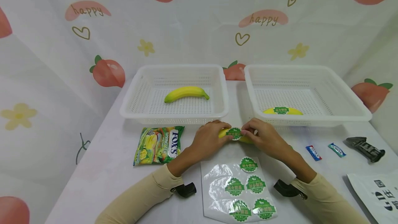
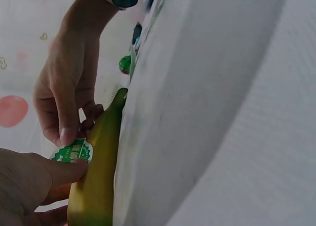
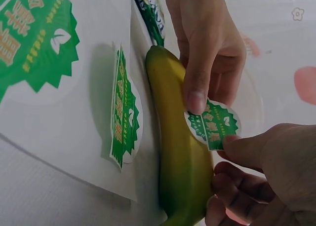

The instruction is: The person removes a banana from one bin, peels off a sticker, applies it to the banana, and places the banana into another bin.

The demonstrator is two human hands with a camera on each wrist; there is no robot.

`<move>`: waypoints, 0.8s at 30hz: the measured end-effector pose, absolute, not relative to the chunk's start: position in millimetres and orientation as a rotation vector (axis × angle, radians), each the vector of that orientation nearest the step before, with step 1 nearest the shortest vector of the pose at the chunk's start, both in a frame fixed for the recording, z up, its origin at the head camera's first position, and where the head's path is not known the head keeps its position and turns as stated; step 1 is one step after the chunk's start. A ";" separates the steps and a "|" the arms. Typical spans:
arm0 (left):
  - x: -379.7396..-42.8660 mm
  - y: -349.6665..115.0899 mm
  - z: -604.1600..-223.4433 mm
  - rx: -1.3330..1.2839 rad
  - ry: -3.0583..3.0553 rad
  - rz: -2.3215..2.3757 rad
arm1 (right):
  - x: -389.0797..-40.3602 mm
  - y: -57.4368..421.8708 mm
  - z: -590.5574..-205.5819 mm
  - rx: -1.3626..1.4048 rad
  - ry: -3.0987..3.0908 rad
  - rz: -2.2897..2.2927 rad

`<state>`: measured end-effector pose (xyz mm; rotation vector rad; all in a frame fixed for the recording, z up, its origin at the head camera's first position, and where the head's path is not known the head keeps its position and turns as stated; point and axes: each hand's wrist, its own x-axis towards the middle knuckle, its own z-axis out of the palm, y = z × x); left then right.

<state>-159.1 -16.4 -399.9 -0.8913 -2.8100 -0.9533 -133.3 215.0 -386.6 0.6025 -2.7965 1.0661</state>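
Just past the sticker sheet (image 1: 214,186) on the bench (image 1: 102,179) is the banana (image 3: 175,132), the left hand (image 1: 209,134) curling its fingers around it and the right hand (image 1: 268,139) pinching its green sticker (image 1: 234,133), which might wrinkle because bananas are curvy.

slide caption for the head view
Left hand and right hand hold a green sticker to a banana, beyond a sticker sheet.

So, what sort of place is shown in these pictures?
Probably an indoor spot set up for tabletop handwork: a fruit-printed backdrop hangs behind a white table, and a sticker sheet lies on it.
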 end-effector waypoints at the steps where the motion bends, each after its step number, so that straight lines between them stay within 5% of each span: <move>1: -159.4 -16.4 -400.4 -0.886 -2.809 -0.951 | -133.8 214.8 -387.2 0.605 -2.793 1.059; 24: -154.6 -17.1 -398.7 -0.958 -2.850 -1.034 | -131.0 209.9 -395.8 0.745 -2.876 0.865</move>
